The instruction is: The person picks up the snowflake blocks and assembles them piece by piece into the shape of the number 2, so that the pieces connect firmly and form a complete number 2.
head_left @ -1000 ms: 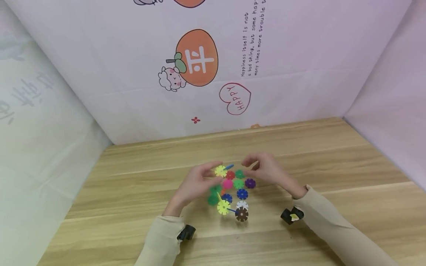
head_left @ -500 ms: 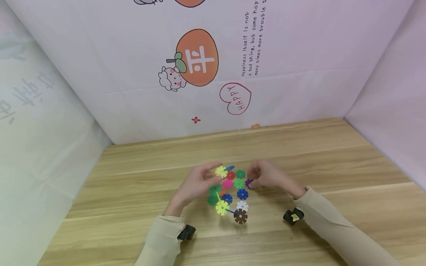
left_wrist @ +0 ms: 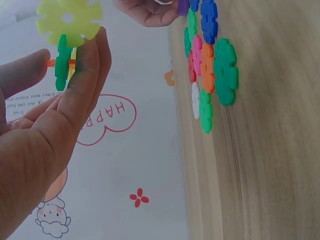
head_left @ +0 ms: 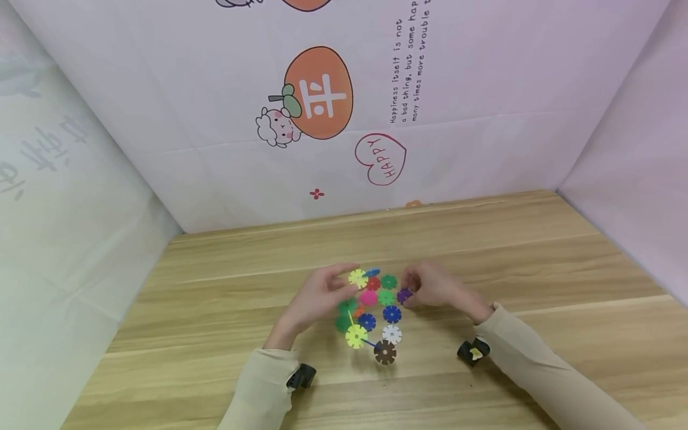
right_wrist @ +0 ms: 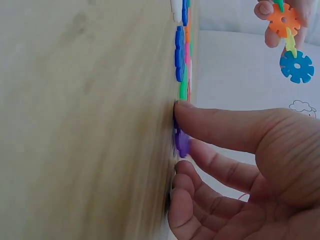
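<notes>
Two hands work the snowflake discs: the left hand (head_left: 317, 297) pinches a small joined cluster (left_wrist: 67, 37), and the right hand (head_left: 432, 285) fingers a purple disc (head_left: 404, 295) on the table (head_left: 537, 263). Joining likely needs slot alignment.

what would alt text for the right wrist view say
A right hand touches a purple disc lying on a wooden table, fingertips on the wood. More coloured discs lie beyond, and the left hand holds joined orange and blue discs.

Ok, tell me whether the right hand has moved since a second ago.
Yes. The right hand has dropped slightly toward the table, its fingers now on the purple piece.
</notes>
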